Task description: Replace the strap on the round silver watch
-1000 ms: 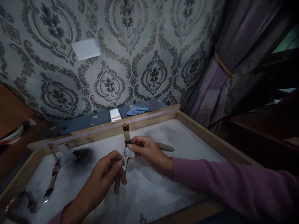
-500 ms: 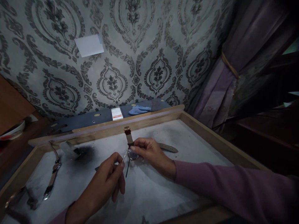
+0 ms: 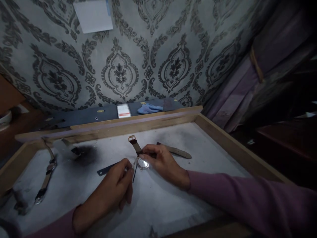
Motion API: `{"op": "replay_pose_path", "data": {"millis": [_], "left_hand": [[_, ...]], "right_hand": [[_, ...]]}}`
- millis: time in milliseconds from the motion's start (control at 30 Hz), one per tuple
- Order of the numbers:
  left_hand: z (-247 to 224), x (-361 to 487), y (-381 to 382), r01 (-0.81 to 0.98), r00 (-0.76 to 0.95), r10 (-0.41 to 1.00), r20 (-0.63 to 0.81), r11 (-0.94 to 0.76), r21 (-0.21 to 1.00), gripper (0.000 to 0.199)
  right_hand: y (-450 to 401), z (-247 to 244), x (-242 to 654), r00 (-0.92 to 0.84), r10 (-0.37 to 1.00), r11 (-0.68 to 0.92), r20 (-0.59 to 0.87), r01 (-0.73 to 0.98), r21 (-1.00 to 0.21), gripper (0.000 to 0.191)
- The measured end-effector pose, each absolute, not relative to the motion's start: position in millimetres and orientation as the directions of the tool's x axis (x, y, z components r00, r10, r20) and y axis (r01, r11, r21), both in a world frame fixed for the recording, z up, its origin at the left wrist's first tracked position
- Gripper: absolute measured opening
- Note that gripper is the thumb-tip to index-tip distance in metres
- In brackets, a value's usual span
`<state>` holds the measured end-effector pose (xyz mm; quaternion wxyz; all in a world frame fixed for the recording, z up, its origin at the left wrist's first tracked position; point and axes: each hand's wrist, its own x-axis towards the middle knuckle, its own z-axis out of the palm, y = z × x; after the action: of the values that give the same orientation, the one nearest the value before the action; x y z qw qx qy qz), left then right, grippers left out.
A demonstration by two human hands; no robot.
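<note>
A round watch case [image 3: 143, 163] with a glare on its face is held at its upper edge by my right hand [image 3: 162, 162], thumb and fingers pinched where a strap piece [image 3: 136, 146] with a gold buckle joins it. Left of the case, my left hand [image 3: 116, 185] pinches a thin metal tool [image 3: 135, 163], its tip at the case's left edge by the strap joint. A thin dark rod [image 3: 135, 174] lies just below that tip. Behind my right hand lies a loose strap piece [image 3: 182, 152]. A dark flat strip [image 3: 107, 169] sticks out behind my left hand.
A wooden-rimmed tray [image 3: 215, 135] with a pale bottom surrounds the work. Another watch [image 3: 48, 175] lies at its left, near a translucent object [image 3: 64, 148]. Behind the rim are a blue cloth [image 3: 150, 108] and a small white box [image 3: 123, 111]. A purple curtain [image 3: 237, 86] hangs at right.
The camera view has shifted, with the wall higher in frame. The buckle strap leans more to the left, and the watch face now shows a bright glare. Both hands keep their holds.
</note>
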<state>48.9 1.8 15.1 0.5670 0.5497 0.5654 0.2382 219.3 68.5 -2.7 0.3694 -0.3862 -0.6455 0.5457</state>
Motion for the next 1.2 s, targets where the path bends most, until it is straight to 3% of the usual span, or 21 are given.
{"op": "replay_pose_path", "data": {"millis": [467,1000,1200], "left_hand": [[17.6,51.6,3.4,0.447,0.230,0.909,-0.347,0.218,0.868,0.020],[16.8,53.8,4.6,0.446,0.232,0.916,-0.326,0.198,0.873,0.023],[15.4,54.2,5.3,0.483,0.240,0.936,-0.258,0.115,0.868,0.025]], "right_hand": [[71.6,-4.0,219.0,-0.445,0.895,0.086,0.034,0.097,-0.992,0.017],[71.5,-5.2,218.9,-0.461,0.887,0.083,0.027,0.103,-0.991,0.017],[72.3,-6.3,218.4,-0.464,0.885,0.100,0.035,0.117,-0.988,0.016]]}}
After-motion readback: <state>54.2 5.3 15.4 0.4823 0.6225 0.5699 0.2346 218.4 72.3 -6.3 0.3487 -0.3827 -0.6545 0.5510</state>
